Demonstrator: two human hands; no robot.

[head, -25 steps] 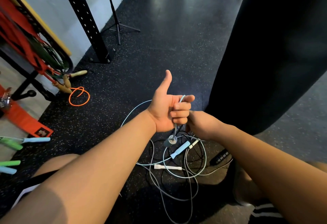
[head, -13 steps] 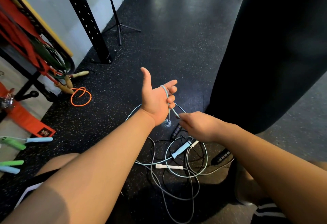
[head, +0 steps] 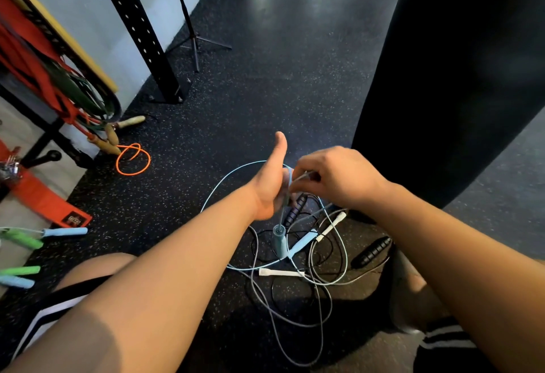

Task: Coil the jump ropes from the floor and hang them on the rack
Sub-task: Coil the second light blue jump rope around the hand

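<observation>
The left hand [head: 269, 185] is raised over the floor [head: 265, 77] with the thumb straight up. The light blue jump rope [head: 290, 176] goes across its fingers and makes a wide loop behind the wrist. If these fingers are clenched or released I cannot tell, because the palm and the blur hide them. From this hand the cord falls down, and its blue handle [head: 279, 240] hangs upright over the pile. The right hand [head: 339, 179] is just beside the left one and pinches the same cord between the thumb and the bent fingers. Under both hands, in the middle of the floor, lies the pile of jump ropes [head: 281, 273]. It has grey, black and light blue cords tangled together, with white and black handles among them. Near the left edge of the floor an orange rope [head: 133, 160] lies in a loop. It is close to the rack [head: 53, 39], where red and green bands hang. A big black punching bag [head: 457, 63] is at the right.
</observation>
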